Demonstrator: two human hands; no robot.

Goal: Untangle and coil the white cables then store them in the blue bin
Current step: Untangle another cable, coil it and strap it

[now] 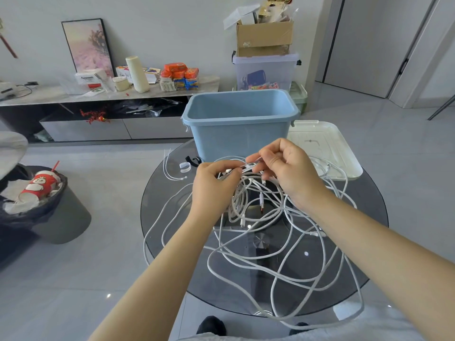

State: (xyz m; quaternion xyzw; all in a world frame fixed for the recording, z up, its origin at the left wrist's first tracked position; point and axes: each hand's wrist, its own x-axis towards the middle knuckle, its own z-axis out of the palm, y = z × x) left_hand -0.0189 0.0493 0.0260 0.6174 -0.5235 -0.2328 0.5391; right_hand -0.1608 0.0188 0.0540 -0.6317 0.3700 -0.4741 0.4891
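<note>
A tangle of white cables (256,244) sprawls over the round dark glass table (364,262), with loops hanging past its near edge. My left hand (214,185) grips a bunch of the cables lifted above the table's middle. My right hand (288,168) pinches a cable end with a plug just right of the left hand's fingers. The blue bin (238,124) stands open on the far side of the table, right behind both hands; nothing shows inside it.
A white lid (327,146) lies on the table right of the bin. Loose white ties (172,171) and a small white clip (185,167) lie at the table's far left. A grey waste bin (56,207) full of rubbish stands on the floor at left.
</note>
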